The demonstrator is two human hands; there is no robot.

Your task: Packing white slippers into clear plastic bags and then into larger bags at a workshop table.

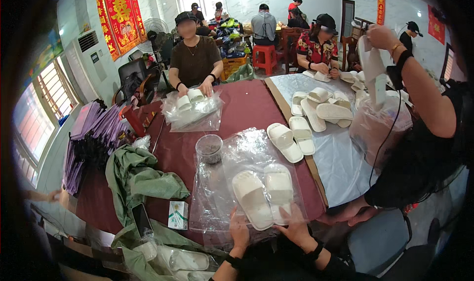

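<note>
Right in front of me, a pair of white open-toed slippers lies side by side, toes pointing away: the left slipper (pixel 253 200) and the right slipper (pixel 279 188). Clear plastic bags (pixel 207 214) spread around and under them; I cannot tell whether the pair is inside one. My left hand (pixel 239 234) is at the near edge of the plastic, beside the left slipper's heel, its fingers closed on the film. My right hand (pixel 297 230) grips the heel end of the right slipper, thumb toward the middle.
A round clear tub (pixel 209 148) stands beyond the bags. Loose slippers (pixel 321 108) lie at right. Left are a small box (pixel 177 215), a phone (pixel 142 219) and green cloth (pixel 133 182). Across the table a person handles slippers (pixel 190 99); at right another lifts slippers (pixel 371 63) over a bag.
</note>
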